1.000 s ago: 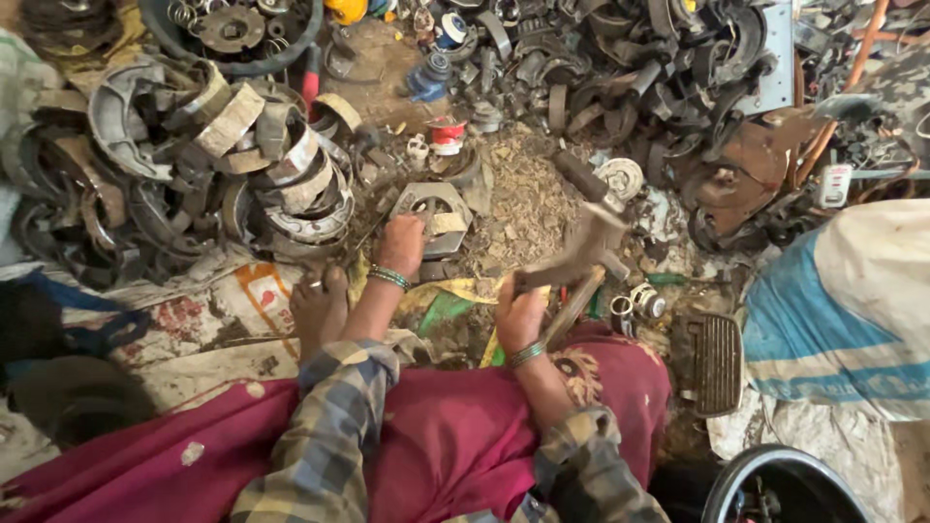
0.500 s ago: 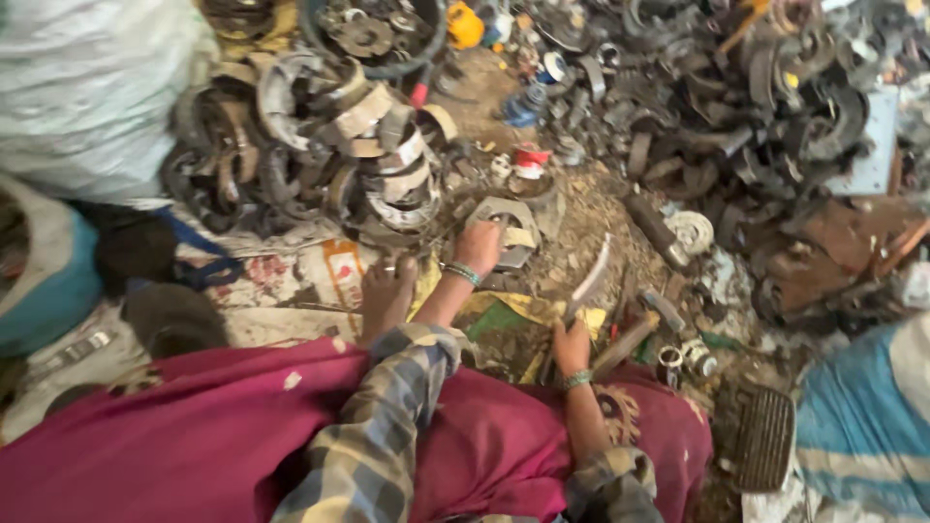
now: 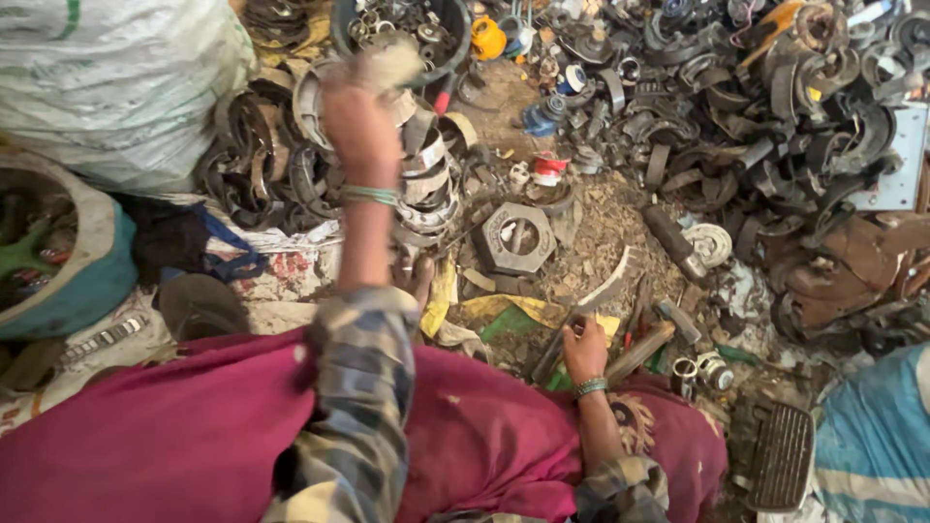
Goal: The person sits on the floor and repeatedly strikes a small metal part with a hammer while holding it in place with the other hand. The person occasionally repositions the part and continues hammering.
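Left hand (image 3: 360, 121): raised over grey curved scrap-metal pile (image 3: 291, 165), fingers clamped on pale blurred piece (image 3: 387, 66) | hexagonal grey metal block (image 3: 516, 237): on ground, centre | right hand (image 3: 584, 351): closed around long curved metal strip (image 3: 591, 300), low.

My left hand (image 3: 360, 116), up at eleven o'clock, is motion-blurred, so I can't tell what its fingers grip. My right hand (image 3: 584, 349) hides the near end of the metal bar (image 3: 581, 315).
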